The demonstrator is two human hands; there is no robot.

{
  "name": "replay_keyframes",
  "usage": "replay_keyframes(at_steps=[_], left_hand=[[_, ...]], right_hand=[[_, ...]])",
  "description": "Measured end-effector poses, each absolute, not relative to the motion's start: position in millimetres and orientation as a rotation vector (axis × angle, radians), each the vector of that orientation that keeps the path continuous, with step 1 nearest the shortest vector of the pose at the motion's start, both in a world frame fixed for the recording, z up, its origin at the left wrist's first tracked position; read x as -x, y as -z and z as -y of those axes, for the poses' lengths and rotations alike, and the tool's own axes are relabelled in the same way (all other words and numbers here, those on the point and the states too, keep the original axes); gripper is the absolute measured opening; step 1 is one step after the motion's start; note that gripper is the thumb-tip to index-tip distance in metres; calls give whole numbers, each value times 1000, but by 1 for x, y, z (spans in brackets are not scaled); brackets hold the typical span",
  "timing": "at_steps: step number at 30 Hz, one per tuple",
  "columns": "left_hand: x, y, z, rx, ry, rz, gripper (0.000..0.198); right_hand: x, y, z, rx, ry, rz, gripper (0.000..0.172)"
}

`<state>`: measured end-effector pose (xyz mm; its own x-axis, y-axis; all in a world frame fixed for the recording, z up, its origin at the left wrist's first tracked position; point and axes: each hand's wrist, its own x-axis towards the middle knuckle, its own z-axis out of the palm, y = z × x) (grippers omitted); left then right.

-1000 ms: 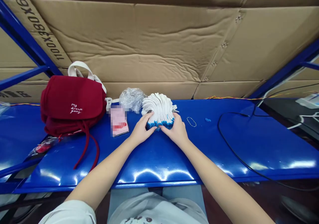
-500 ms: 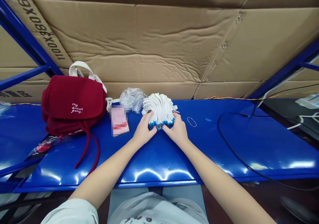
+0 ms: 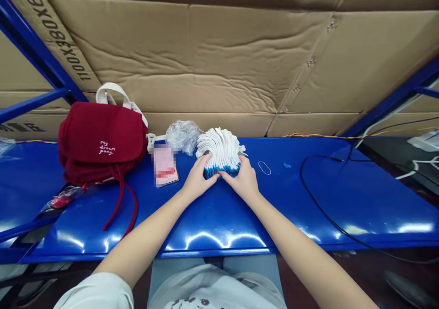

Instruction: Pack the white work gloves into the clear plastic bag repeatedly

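Note:
A bundle of white knitted work gloves (image 3: 221, 146) with blue-stitched cuffs stands on the blue metal shelf (image 3: 219, 226), its cuffs toward me. My left hand (image 3: 199, 176) grips the bundle's left side, and my right hand (image 3: 244, 176) grips the right side. Both thumbs press the blue cuffs at the front, their tips nearly meeting. The other fingers are hidden behind the gloves. To the right lie a thin pale elastic band (image 3: 264, 168) and a small scrap of blue thread (image 3: 287, 165).
A crumpled clear plastic bag (image 3: 183, 136) touches the gloves' left. A phone (image 3: 165, 167) lies beside a red backpack (image 3: 103, 139). A black cable (image 3: 310, 194) curves across the right side. Cardboard (image 3: 192, 62) stands behind, between blue frame posts (image 3: 41, 43).
My thumbs have moved closer together over the cuffs, and the gap in the blue edge has narrowed. The view has shifted slightly.

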<state>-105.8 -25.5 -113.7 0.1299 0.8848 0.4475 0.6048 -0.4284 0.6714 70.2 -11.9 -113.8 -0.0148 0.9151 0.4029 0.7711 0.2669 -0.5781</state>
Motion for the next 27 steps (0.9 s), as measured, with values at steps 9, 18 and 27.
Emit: replay_keyframes(at_steps=[9,18,27], left_hand=[[115,119,22,-2062,-1153,-1415,56],[102,116,21,-2090,-1228,-1551,51],[98,120,22,-2217,-1150,-1482,54]], right_hand=[[-70,111,13,1569,-297,1805,76],[-63,107,18,1622,-287,1799,85],[-63,109,13,1651,-243,1770,80]])
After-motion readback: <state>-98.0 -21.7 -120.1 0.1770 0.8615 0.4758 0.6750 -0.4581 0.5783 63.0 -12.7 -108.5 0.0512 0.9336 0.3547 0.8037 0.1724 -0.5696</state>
